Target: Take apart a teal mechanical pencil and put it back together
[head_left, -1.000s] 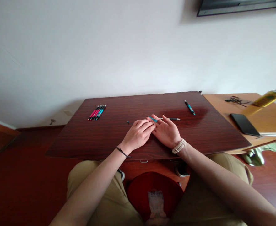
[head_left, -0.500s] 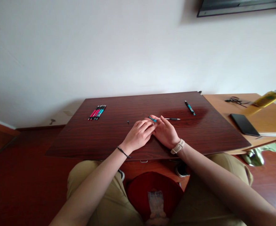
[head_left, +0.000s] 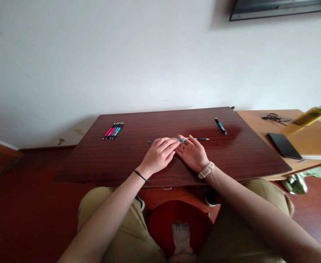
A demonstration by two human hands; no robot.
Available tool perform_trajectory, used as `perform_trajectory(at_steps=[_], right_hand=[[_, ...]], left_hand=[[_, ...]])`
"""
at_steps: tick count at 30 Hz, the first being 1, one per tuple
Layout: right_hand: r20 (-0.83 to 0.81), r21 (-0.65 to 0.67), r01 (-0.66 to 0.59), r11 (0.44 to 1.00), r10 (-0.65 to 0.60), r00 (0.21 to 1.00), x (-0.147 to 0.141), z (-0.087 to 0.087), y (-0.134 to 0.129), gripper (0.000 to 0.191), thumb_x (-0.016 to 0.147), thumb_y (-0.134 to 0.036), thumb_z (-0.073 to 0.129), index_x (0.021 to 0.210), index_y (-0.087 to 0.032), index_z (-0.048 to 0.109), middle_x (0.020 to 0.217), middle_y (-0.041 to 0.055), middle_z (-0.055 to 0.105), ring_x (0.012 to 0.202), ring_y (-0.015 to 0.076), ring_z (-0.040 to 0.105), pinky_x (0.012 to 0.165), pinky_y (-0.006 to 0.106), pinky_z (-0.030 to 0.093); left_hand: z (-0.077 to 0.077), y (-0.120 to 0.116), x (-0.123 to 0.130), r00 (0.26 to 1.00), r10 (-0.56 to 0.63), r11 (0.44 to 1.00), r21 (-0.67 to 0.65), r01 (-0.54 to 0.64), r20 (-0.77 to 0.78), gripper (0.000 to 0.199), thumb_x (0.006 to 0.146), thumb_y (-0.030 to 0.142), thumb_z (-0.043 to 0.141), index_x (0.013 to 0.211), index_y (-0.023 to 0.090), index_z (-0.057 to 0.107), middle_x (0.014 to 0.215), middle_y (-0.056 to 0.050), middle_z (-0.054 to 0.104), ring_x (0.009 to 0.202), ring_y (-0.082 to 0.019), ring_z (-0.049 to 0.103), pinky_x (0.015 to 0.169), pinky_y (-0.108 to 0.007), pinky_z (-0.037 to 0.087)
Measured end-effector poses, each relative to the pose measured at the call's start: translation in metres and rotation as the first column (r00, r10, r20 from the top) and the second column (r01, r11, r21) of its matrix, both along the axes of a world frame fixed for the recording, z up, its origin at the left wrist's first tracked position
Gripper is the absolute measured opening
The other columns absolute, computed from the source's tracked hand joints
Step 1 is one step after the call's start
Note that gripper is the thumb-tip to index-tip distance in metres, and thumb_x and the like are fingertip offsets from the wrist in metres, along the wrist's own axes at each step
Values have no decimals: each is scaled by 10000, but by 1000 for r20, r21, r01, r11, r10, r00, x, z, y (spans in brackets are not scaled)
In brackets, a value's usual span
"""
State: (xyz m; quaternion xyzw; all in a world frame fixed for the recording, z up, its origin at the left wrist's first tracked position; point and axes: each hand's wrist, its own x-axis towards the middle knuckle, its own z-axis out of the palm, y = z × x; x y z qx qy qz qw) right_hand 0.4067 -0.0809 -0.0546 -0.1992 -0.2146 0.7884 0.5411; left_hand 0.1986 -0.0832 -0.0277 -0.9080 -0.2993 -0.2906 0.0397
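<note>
My left hand (head_left: 161, 153) reaches in palm down, its fingers together at a short teal pen barrel (head_left: 180, 140). Palm up beside it, my right hand (head_left: 191, 153) lies with its fingers stretched out under and behind the barrel. A tiny pale piece (head_left: 181, 146) shows near the right palm; its kind is too small to make out. Just beyond the right fingers lies a thin white refill with a dark pen grip and tip (head_left: 203, 138), partly hidden. On the table left of my hands sits a tiny teal pen part (head_left: 149, 142).
Several pink and teal pens (head_left: 113, 130) lie in a row on the left of the dark wooden table (head_left: 133, 124). One teal and black pen (head_left: 221, 126) is at the back right. The lighter side table holds a black phone (head_left: 283, 145), a cable (head_left: 275, 117) and a yellow can (head_left: 310, 115).
The teal barrel has shifted slightly right with my left fingertips on it. My left hand has turned a little, and the right fingers are more spread out.
</note>
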Motion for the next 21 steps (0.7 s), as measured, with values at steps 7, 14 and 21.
perform_trajectory(at_steps=[7, 14, 21], right_hand=[[-2, -42, 27, 999, -27, 1000, 2, 0, 0, 257, 1027, -448, 616, 1155, -238, 690, 1227, 94, 798, 1272, 264, 713, 1123, 436, 550], [-8, -36, 25, 999, -25, 1000, 3, 2, -1, 245, 999, -451, 661, 1144, -256, 690, 1177, 80, 806, 1234, 263, 726, 1072, 435, 576], [-14, -37, 19, 999, -20, 1000, 3, 1, 0, 269, 1009, -457, 651, 1146, -230, 701, 1175, 97, 800, 1202, 257, 735, 1050, 403, 576]], left_hand=[[4, 33, -46, 962, 270, 961, -70, -268, 27, 369, 1070, 188, 521, 1396, 237, 687, 1359, -89, 723, 1250, -278, 627, 1102, -482, 492], [1, 35, -65, 945, 323, 940, -96, -326, -45, 322, 1069, 194, 527, 1302, 241, 744, 1266, -82, 764, 1154, -268, 661, 1039, -461, 512], [-2, 35, -61, 931, 358, 927, -90, -364, -75, 183, 1061, 222, 575, 1077, 238, 757, 1091, -68, 772, 1042, -258, 668, 985, -431, 507]])
